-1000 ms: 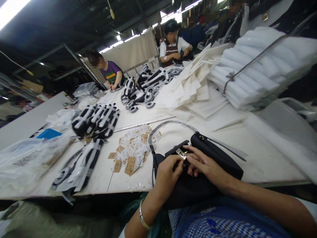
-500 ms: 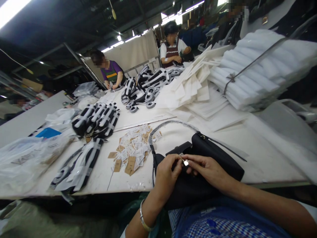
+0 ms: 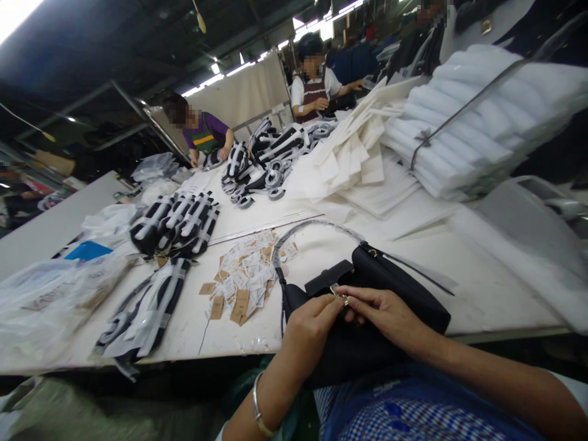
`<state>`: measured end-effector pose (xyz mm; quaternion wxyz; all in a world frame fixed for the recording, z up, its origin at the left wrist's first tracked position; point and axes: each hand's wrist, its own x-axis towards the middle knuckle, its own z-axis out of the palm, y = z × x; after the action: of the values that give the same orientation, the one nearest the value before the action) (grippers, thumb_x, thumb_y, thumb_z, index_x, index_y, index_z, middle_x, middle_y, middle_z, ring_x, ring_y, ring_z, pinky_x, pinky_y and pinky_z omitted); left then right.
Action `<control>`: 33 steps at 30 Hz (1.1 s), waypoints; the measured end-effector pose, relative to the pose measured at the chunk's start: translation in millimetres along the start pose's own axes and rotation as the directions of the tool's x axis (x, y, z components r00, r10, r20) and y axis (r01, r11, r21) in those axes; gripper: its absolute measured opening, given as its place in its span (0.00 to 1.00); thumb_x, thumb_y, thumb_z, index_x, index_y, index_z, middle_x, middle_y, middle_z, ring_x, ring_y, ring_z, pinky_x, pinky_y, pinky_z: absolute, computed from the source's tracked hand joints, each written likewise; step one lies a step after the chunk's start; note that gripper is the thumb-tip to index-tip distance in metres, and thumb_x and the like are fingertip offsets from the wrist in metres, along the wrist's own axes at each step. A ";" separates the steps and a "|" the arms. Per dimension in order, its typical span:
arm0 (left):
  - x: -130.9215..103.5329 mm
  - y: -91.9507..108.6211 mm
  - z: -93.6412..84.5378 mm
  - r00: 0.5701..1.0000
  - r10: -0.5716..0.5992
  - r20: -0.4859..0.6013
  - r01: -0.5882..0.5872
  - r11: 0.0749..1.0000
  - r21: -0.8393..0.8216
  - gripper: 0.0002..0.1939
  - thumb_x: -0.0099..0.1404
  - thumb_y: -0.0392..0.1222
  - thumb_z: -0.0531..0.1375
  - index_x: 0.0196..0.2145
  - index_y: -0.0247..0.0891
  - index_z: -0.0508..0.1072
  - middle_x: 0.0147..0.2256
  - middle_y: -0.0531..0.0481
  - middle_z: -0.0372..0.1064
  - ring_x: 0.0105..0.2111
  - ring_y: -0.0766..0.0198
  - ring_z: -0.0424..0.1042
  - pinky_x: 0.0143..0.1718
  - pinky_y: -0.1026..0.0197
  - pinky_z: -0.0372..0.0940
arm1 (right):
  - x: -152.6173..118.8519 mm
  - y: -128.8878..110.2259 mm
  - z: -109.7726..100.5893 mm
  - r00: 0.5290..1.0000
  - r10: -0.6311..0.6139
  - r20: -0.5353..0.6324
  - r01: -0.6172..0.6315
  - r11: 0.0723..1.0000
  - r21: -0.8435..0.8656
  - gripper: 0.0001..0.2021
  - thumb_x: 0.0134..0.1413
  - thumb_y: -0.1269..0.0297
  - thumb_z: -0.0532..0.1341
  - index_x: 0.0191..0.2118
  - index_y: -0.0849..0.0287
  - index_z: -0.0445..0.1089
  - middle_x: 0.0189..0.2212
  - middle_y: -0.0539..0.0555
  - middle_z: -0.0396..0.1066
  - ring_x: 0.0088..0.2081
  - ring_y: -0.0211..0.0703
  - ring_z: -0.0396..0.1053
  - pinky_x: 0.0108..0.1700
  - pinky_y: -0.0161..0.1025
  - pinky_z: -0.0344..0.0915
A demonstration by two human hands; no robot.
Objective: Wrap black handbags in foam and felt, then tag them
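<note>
Wears a blue-and-white checked garment (image 3: 367,419) close below the black, smooth-surfaced handbag (image 3: 404,288), and a silver-coloured round bangle (image 3: 258,407) on the left wrist. Has the handbag at the near edge of the white-topped table (image 3: 500,300). Grips its small, shiny metal clasp (image 3: 335,288) between the fingertips of the left hand (image 3: 312,321) and those of the right hand (image 3: 390,315), both closed in a pinch, just below the raised black flap (image 3: 329,277). Has the grey-wrapped curved handle (image 3: 316,223) arching over the table behind the flap. Faces a loose heap of white and brown paper tags (image 3: 243,275) just left of the handbag, and black bundles bound with pale wrapping (image 3: 177,223) farther left. Beyond the handbag, looks onto flat white foam sheets (image 3: 362,150) and, to their right, a strap-tied stack of puffy white packing (image 3: 463,122). Farthest beyond, faces a person in purple sleeves (image 3: 218,130) and a person in a brown apron (image 3: 316,90).
</note>
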<state>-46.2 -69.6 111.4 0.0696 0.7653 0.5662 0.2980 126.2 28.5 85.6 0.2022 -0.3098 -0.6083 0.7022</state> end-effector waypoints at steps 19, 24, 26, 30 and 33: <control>11.1 2.7 -19.9 0.937 0.330 0.114 -0.348 0.853 0.389 0.12 0.72 0.32 0.50 0.49 0.30 0.70 0.42 0.41 0.77 0.39 0.59 0.77 0.40 0.59 0.74 | -1.4 2.6 0.5 1.000 0.023 0.013 -0.023 0.999 0.037 0.28 0.55 0.46 0.62 0.55 0.59 0.73 0.29 0.53 0.76 0.31 0.41 0.70 0.36 0.39 0.66; 13.2 7.1 -19.1 0.930 0.341 0.138 -0.366 0.819 0.442 0.10 0.71 0.32 0.52 0.45 0.30 0.72 0.38 0.42 0.77 0.36 0.59 0.77 0.37 0.59 0.73 | 0.3 5.9 0.9 0.999 0.031 0.017 -0.032 0.999 0.043 0.28 0.54 0.46 0.62 0.55 0.59 0.73 0.31 0.53 0.76 0.31 0.41 0.69 0.36 0.39 0.66; 14.8 7.7 -18.3 0.930 0.338 0.141 -0.364 0.809 0.462 0.09 0.71 0.32 0.53 0.45 0.31 0.72 0.38 0.42 0.77 0.35 0.59 0.77 0.36 0.60 0.73 | 0.5 7.3 0.5 0.999 0.023 0.026 -0.024 0.999 0.032 0.28 0.55 0.46 0.62 0.56 0.58 0.72 0.31 0.53 0.76 0.32 0.40 0.69 0.36 0.39 0.66; 16.1 4.6 -15.9 0.938 0.319 0.133 -0.344 0.818 0.462 0.08 0.71 0.33 0.54 0.44 0.32 0.71 0.39 0.43 0.77 0.34 0.60 0.77 0.35 0.60 0.72 | -1.7 9.3 -0.5 0.999 0.000 0.047 -0.001 1.000 0.023 0.27 0.57 0.47 0.62 0.56 0.57 0.72 0.31 0.52 0.76 0.32 0.41 0.70 0.36 0.38 0.66; 15.8 -0.2 -13.3 0.953 0.290 0.090 -0.300 0.856 0.421 0.08 0.71 0.34 0.55 0.45 0.33 0.70 0.40 0.44 0.77 0.35 0.61 0.76 0.35 0.60 0.71 | -4.9 10.0 -1.0 0.998 -0.005 0.055 0.005 1.000 0.008 0.25 0.58 0.48 0.62 0.56 0.56 0.73 0.32 0.52 0.77 0.34 0.43 0.72 0.38 0.40 0.67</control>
<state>-50.7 -58.2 128.1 -0.1407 0.8426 0.4933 0.1640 131.4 24.2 76.7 0.1884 -0.2879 -0.6118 0.7122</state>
